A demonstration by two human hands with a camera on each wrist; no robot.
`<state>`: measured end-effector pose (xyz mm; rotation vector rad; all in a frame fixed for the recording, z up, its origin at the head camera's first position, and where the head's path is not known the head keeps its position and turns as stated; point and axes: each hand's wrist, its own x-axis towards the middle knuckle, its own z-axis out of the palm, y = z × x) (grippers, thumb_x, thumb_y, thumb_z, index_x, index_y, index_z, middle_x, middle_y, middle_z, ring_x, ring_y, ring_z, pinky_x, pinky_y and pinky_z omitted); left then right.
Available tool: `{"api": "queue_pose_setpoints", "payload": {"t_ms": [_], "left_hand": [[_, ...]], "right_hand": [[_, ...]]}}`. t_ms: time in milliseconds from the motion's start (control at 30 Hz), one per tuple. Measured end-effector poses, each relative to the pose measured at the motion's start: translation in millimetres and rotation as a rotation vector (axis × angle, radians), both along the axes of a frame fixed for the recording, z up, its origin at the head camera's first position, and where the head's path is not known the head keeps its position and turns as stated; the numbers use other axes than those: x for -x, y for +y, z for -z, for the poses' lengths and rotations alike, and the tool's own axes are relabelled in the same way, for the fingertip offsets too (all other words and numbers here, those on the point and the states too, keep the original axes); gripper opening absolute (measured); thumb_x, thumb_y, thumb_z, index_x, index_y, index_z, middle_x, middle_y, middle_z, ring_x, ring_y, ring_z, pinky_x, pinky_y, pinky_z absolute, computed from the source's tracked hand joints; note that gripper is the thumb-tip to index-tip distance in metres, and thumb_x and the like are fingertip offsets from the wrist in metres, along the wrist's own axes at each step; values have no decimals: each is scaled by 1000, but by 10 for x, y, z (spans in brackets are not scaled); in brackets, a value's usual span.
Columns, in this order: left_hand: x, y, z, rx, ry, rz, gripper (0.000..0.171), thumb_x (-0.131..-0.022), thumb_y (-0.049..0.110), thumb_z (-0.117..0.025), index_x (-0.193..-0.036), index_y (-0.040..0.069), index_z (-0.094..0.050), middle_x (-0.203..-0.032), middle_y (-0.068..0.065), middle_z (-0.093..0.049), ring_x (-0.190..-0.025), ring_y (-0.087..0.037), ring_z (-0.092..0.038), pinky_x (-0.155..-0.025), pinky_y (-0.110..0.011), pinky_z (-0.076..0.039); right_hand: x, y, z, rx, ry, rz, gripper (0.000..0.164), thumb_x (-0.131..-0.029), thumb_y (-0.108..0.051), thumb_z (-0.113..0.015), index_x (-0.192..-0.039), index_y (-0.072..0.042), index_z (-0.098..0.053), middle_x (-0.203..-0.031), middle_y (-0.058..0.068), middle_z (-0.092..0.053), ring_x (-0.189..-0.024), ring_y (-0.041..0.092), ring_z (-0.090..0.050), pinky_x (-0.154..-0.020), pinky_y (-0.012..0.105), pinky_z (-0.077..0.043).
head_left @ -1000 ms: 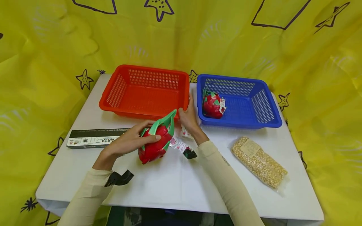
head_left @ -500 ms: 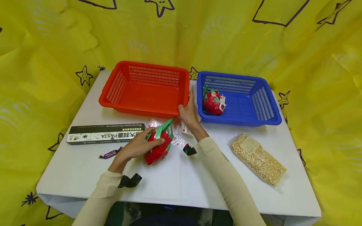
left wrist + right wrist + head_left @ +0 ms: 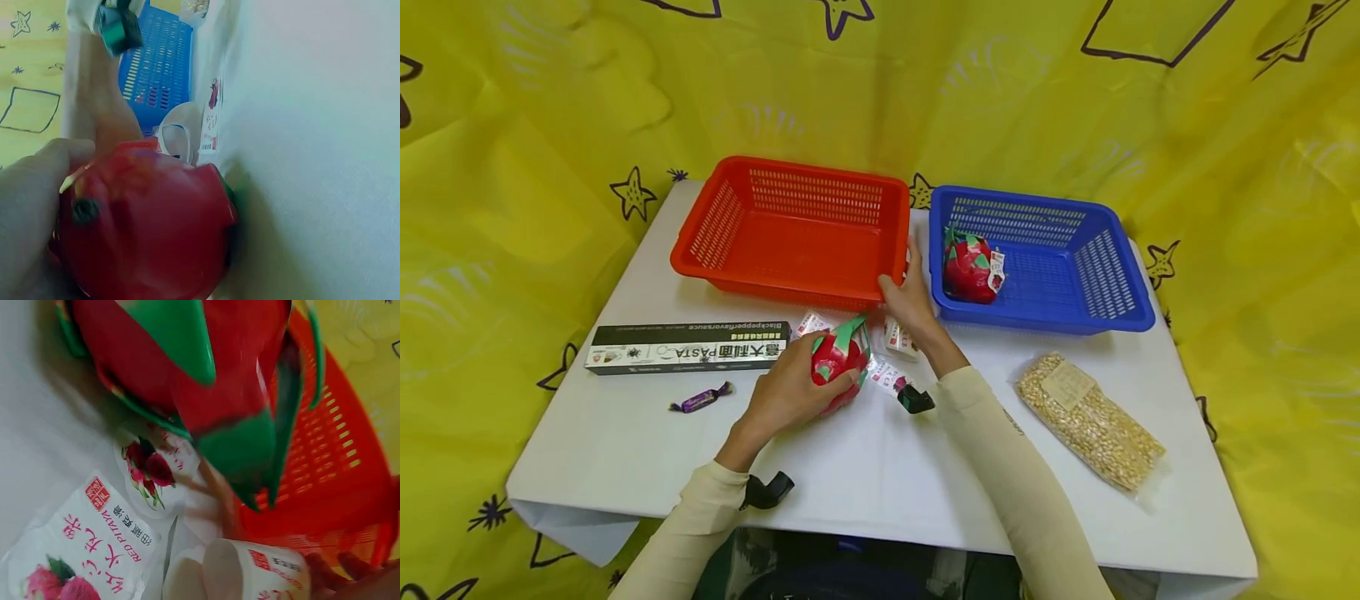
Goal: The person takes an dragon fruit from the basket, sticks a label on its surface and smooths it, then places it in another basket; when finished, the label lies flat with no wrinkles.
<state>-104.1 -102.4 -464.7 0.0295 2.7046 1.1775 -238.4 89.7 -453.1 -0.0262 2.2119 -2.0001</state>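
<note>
Head view: the left hand [image 3: 792, 386] holds a fruit [image 3: 835, 360] (maybe touching the table [image 3: 880, 467]), while the right hand [image 3: 913, 307] grips the red basket [image 3: 808, 254].

A big red fruit [image 3: 150, 225] fills the lower left, gripped along its left side by the left hand [image 3: 31, 206]. Behind it are the right forearm [image 3: 94, 87] and a blue basket [image 3: 159, 69]. A printed label [image 3: 211, 119] lies near on the white worktop [image 3: 312, 125]. Yellow cloth [image 3: 31, 75] with drawn stars shows at upper left.
</note>
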Motion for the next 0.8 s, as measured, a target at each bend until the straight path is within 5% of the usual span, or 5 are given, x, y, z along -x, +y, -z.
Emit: {"api": "queue_pose_setpoints", "payload": {"t_ms": [200, 367, 533, 800], "left_hand": [[-11, -35, 1, -78, -22, 23, 90, -93, 46, -80, -160, 8, -34, -144, -21, -54, -125, -41, -60, -91, -54, -63], [-2, -91, -36, -200, -78, 58, 84, -99, 39, -75, -161, 8, -29, -148, -23, -49, -131, -44, -56, -98, -58, -59], [6, -63, -44, -223, -59, 39, 79, -99, 36, -74, -158, 4, -33, -144, -24, -52, -128, -42, -58, -98, -57, -59], [23, -12, -50, -279, -50, 3, 79, -99, 38, -73, -158, 3, -34, -143, -23, -53, -126, -40, -59, -99, -55, -59]], "right_hand": [[-280, 238, -162, -169, 16, -145, 79, -106, -19, -57, -171, -14, -10, -171, 17, -28, -145, 41, -48, -116, 56, -47], [-604, 455, -197, -345, 186, -126, 54, -105, -19, -58, -155, -4, -46, -157, 18, -47, -132, 37, -58, -104, 54, -56], [-792, 577, 39, -462, 306, -170, 26, -103, -8, -61, -127, 1, -67, -121, 18, -69, -102, 32, -67, -90, 45, -59], [-914, 594, 401, -841, 361, -330, 32, -101, -14, -67, -132, -13, -74, -107, 5, -62, -100, 21, -58, -76, 37, -52]]}}
